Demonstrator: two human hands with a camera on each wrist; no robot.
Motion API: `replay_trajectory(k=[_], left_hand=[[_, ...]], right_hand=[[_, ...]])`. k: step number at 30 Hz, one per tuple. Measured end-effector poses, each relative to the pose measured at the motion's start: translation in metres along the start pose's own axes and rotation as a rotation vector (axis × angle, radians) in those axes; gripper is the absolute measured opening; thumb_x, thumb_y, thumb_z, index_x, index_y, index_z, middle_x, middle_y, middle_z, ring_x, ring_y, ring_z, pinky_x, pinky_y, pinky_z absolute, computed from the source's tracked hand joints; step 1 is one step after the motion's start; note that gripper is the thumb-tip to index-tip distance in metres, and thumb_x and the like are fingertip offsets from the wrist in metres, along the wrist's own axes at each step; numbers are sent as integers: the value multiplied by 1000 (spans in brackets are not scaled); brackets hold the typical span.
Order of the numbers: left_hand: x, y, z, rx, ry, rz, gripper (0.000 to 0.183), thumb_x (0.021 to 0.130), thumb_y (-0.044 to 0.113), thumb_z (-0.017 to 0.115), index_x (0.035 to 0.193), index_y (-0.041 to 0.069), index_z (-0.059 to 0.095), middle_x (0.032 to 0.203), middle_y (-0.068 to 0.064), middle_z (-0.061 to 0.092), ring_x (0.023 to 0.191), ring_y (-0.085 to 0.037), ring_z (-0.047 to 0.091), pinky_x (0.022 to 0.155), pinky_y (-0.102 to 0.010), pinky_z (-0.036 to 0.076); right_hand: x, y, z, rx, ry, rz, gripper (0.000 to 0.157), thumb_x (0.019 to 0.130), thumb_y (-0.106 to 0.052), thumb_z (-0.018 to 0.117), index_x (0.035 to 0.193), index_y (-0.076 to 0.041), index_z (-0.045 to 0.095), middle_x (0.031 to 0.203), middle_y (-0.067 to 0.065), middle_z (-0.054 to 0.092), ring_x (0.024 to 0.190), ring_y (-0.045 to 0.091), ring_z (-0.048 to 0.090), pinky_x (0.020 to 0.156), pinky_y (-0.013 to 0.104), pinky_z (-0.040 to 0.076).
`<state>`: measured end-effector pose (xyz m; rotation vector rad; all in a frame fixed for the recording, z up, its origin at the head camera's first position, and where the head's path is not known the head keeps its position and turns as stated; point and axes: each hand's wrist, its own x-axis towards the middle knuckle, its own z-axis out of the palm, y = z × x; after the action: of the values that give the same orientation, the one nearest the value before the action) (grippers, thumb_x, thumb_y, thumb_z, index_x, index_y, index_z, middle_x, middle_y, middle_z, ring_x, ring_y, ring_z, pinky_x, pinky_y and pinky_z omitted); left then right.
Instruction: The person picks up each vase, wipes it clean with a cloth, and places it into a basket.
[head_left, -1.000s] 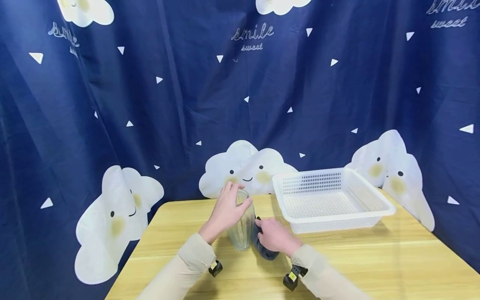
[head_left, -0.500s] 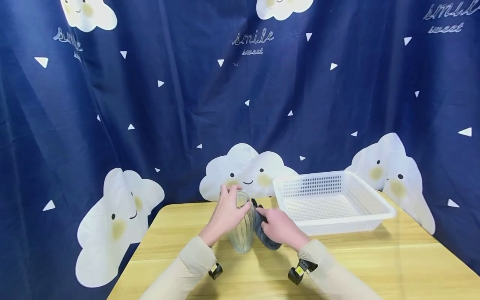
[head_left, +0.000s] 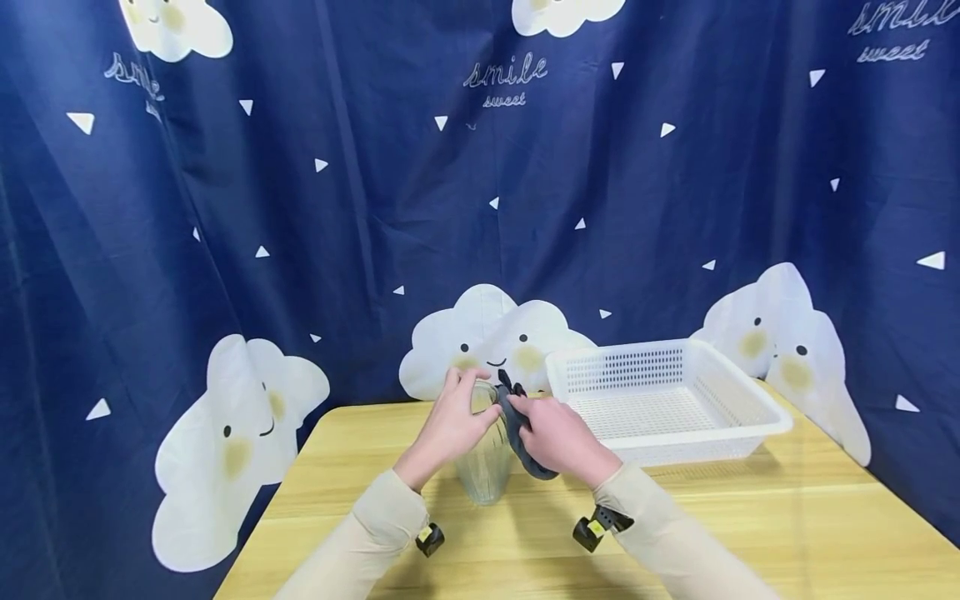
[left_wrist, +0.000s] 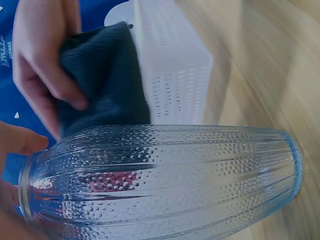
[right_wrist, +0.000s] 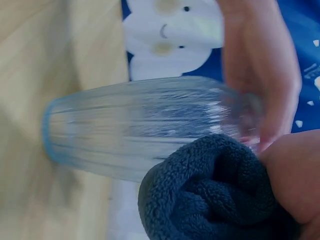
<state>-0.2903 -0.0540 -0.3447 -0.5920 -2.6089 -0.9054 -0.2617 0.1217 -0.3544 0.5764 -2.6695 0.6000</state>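
Observation:
A clear glass vase (head_left: 483, 471) with vertical ribs and a dotted texture stands upright on the wooden table. My left hand (head_left: 452, 423) grips it round the rim, fingers and thumb on opposite sides of the mouth. In my right hand (head_left: 564, 440) is a folded dark grey cloth (head_left: 519, 429), held against or close beside the vase's upper right side. The right wrist view shows the cloth (right_wrist: 205, 195) as fluffy and bunched, partly covering the vase (right_wrist: 135, 120). From the left wrist, the cloth (left_wrist: 107, 75) appears behind the vase (left_wrist: 175, 175) near its top.
A white perforated plastic basket (head_left: 675, 450) sits at the back right of the table (head_left: 720, 533), just beyond my right hand. Behind the table hangs a dark blue curtain (head_left: 420, 208) with clouds and triangles.
My right hand has lifted the cloth from low beside the vase up along its side toward the rim. The left hand and the vase have stayed nearly in place.

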Motion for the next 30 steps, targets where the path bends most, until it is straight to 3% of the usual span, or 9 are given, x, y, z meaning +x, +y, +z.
replay_trajectory(k=[4, 10, 13, 17, 23, 30], left_hand=[[2, -3, 2, 8, 16, 23, 47, 80, 34, 61, 124, 20, 50, 107, -1, 39, 87, -16, 49, 77, -32, 42], [1, -8, 7, 34, 36, 58, 44, 82, 40, 59, 121, 21, 51, 105, 0, 40, 89, -16, 46, 78, -32, 41], [1, -9, 9, 48, 47, 75, 41, 85, 43, 57, 119, 21, 52, 103, 1, 40, 90, -17, 44, 78, -33, 40], [1, -9, 10, 62, 55, 97, 41, 88, 47, 54, 120, 21, 52, 104, 2, 41, 91, -17, 43, 78, -33, 40], [0, -7, 6, 54, 29, 64, 53, 84, 57, 54, 124, 22, 50, 111, 5, 43, 101, -16, 49, 81, -35, 44], [1, -7, 1, -11, 35, 52, 47, 83, 42, 64, 125, 25, 50, 119, 5, 50, 110, -14, 52, 89, -37, 43]], right_hand=[[-5, 8, 21, 14, -65, 19, 43, 80, -8, 61, 123, -9, 59, 90, 13, 68, 64, 14, 56, 55, 28, 45], [-18, 23, 60, 36, -240, 82, 41, 84, -15, 60, 124, -7, 58, 115, 16, 63, 93, 22, 63, 66, 28, 49], [-22, 27, 67, 76, -270, 90, 41, 84, -12, 60, 124, -6, 58, 119, 13, 61, 83, 19, 62, 60, 27, 46], [-21, 30, 62, 105, -256, 83, 42, 82, -10, 59, 124, -8, 59, 115, 15, 63, 67, 13, 55, 56, 26, 42], [-14, 24, 38, 98, -169, 58, 44, 81, -8, 55, 124, -11, 59, 109, 13, 65, 71, 10, 55, 62, 27, 45], [-2, 4, -3, 75, 15, 41, 43, 82, -9, 56, 125, -14, 59, 101, 9, 68, 59, 10, 51, 53, 26, 41]])
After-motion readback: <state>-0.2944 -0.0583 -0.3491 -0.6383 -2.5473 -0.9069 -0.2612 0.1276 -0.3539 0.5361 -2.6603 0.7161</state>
